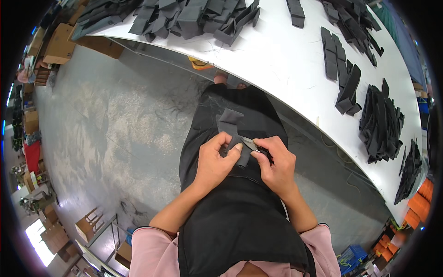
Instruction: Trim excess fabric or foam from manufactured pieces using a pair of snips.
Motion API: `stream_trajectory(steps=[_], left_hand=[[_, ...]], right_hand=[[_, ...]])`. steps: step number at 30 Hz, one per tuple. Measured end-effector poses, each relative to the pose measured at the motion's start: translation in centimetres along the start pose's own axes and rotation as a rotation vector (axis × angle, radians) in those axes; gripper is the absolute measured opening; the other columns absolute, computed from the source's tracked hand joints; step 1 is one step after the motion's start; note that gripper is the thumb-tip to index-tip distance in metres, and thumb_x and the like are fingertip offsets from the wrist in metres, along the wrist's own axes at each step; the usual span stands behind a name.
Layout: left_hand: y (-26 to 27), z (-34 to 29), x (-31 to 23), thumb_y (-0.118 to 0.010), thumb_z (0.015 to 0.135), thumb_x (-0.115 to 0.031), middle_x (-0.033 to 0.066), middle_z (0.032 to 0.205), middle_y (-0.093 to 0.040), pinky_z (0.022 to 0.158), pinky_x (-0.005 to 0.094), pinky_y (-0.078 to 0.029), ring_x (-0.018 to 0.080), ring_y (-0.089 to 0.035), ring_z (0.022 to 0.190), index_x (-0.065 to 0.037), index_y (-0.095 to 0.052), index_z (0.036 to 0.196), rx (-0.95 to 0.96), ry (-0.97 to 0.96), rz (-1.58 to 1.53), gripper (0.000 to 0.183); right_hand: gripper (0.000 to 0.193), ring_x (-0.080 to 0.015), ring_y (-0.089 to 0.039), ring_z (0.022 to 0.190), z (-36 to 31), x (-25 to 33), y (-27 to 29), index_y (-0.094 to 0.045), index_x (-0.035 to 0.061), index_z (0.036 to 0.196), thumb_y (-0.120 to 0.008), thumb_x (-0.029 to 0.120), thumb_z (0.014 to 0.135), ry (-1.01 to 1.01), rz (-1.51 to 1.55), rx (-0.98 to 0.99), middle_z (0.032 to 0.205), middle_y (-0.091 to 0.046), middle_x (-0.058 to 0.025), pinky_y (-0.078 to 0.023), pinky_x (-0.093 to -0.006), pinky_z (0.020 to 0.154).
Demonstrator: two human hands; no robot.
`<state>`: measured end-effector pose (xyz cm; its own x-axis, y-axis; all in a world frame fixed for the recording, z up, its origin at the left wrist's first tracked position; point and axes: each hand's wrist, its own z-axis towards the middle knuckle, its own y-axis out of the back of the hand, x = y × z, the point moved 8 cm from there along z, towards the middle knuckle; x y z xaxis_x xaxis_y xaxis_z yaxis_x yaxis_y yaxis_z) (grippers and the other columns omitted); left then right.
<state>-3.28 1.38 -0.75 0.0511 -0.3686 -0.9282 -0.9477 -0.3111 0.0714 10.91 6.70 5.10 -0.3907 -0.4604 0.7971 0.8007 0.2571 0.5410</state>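
Over the lap of my black apron, my left hand pinches a folded dark grey fabric strip between thumb and fingers. One end of the strip sticks up past my fingers, and another part hangs below them. My right hand is closed around a small cutting tool with a pointed metal blade and a dark handle, probably thread snips. The blade points left and meets the fabric close to my left fingertips. My right fingers cover most of the handle.
A white table curves from ahead to my right. On it lie a heap of dark fabric strips and a bundle of strips. Cardboard boxes stand at the far left. A blue crate sits at the lower right.
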Motion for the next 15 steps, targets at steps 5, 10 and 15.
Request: stream_trajectory(steps=[5,10,15], left_hand=[[0.1,0.2,0.3,-0.064,0.080,-0.011,-0.0003,0.064,-0.052,0.056,0.0218,-0.037,0.0047,-0.043,0.061,0.000,-0.056,0.077,0.008,-0.011,0.006,0.014],[0.3,0.3,1.1,-0.064,0.081,-0.011,-0.0025,0.066,-0.054,0.057,0.0219,-0.037,0.0042,-0.045,0.063,0.000,-0.058,0.078,0.060,0.067,-0.071,0.012],[-0.5,0.3,0.7,-0.065,0.081,-0.011,-0.0035,0.068,-0.054,0.058,0.0215,-0.037,0.0035,-0.045,0.064,0.000,-0.059,0.080,0.124,0.103,-0.139,0.012]], right_hand=[[0.018,-0.0245,-0.059,0.062,0.6,-0.3,-0.5,-0.062,0.0026,0.091,-0.067,0.002,0.074,-0.053,0.034,0.013,0.079,-0.060,-0.0092,-0.047,-0.0297,0.055],[0.018,-0.0219,-0.058,0.061,0.1,-1.1,-0.1,-0.062,0.0021,0.092,-0.067,0.002,0.074,-0.132,0.084,0.055,0.078,-0.059,-0.0085,-0.046,-0.0281,0.055],[0.020,-0.0142,-0.057,0.065,0.1,-2.6,-0.7,-0.060,0.0005,0.095,-0.064,-0.003,0.075,-0.258,0.237,0.137,0.078,-0.058,-0.0071,-0.046,-0.0234,0.059]])
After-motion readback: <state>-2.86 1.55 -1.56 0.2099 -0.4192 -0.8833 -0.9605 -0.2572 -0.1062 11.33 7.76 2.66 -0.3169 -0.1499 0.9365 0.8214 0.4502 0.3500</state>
